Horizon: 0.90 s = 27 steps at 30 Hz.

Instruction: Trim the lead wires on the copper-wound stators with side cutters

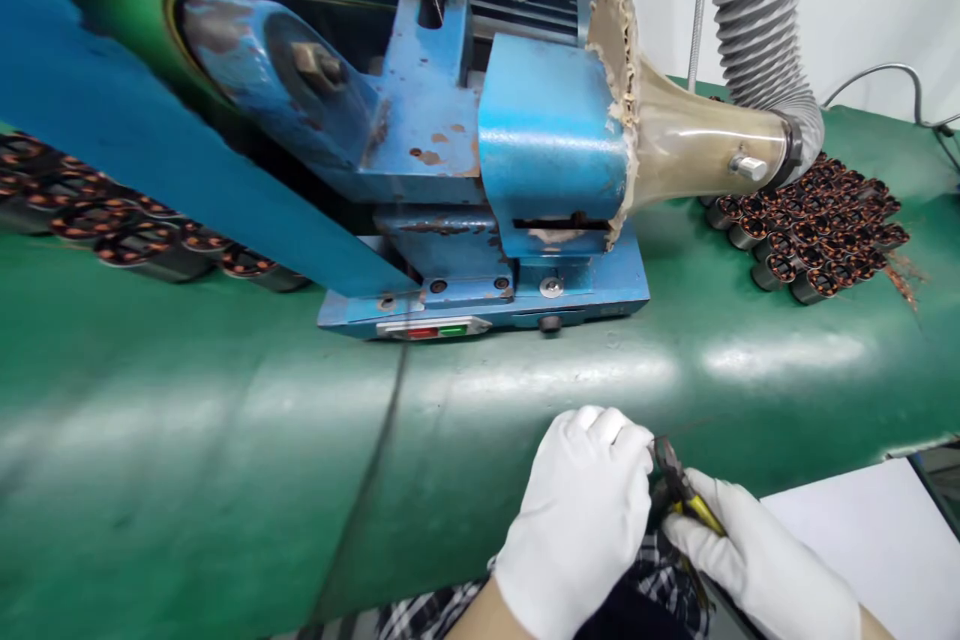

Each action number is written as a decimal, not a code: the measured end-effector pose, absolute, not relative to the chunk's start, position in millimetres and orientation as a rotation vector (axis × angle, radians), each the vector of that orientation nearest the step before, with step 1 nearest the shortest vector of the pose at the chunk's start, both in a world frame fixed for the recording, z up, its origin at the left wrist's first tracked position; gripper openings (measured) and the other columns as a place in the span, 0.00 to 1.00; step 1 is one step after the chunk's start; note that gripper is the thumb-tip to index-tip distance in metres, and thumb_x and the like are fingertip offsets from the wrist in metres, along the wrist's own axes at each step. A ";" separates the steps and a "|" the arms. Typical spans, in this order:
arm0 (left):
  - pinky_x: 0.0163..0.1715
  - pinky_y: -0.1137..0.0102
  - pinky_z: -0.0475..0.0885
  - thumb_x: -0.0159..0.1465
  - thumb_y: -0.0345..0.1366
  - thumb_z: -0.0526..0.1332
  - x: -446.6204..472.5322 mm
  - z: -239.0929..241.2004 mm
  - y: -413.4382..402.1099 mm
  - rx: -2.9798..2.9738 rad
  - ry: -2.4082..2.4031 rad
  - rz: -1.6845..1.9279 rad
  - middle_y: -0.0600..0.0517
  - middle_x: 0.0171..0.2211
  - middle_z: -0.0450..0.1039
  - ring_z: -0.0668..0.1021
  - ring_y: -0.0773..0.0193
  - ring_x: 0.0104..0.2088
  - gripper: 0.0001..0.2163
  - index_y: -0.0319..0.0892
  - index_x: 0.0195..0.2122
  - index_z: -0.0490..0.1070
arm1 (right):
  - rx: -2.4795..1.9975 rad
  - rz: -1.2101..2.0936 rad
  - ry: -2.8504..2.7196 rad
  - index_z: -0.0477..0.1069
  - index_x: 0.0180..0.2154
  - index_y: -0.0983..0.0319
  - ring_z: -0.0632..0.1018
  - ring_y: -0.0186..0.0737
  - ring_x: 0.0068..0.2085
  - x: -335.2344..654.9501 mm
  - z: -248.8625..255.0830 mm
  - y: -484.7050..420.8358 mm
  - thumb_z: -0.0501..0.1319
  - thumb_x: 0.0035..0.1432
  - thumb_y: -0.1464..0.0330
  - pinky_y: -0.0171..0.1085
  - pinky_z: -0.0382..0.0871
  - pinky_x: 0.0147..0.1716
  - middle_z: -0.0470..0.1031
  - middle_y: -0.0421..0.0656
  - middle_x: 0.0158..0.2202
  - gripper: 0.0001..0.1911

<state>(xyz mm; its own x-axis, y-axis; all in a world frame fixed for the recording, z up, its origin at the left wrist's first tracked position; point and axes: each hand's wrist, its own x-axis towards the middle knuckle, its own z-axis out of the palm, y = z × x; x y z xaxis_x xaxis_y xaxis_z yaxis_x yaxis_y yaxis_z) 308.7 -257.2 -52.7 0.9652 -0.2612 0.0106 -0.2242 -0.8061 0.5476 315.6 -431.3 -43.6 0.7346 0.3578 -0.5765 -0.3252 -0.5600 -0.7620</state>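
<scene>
My left hand [581, 510], in a white glove, is closed near the front edge of the green bench, with its back toward me. Whatever lies in its fingers is mostly hidden; only a dark patch shows at its right side. My right hand [757, 545], also gloved in white, is wrapped around a pair of pliers [697, 507] with yellow and black handles. The plier jaws point up and left, close beside the left hand's fingertips. Whether they touch anything cannot be made out.
A blue belt machine [559, 140] stands on the green bench [247, 420], with red and green buttons in front. A grey hose [761, 15] joins its funnel. Copper-wound motor stators [810, 230] cluster at right, and more stators [142, 240] at left. A white sheet [870, 530] lies lower right.
</scene>
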 end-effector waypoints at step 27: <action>0.31 0.63 0.71 0.60 0.30 0.50 313.2 -73.6 -231.6 2.601 -0.389 0.264 0.51 0.27 0.76 0.76 0.59 0.27 0.11 0.43 0.30 0.73 | -0.851 0.524 0.246 0.71 0.31 0.57 0.75 0.46 0.46 362.3 -78.0 -420.5 0.65 0.51 0.58 0.51 0.66 0.47 0.74 0.44 0.44 0.11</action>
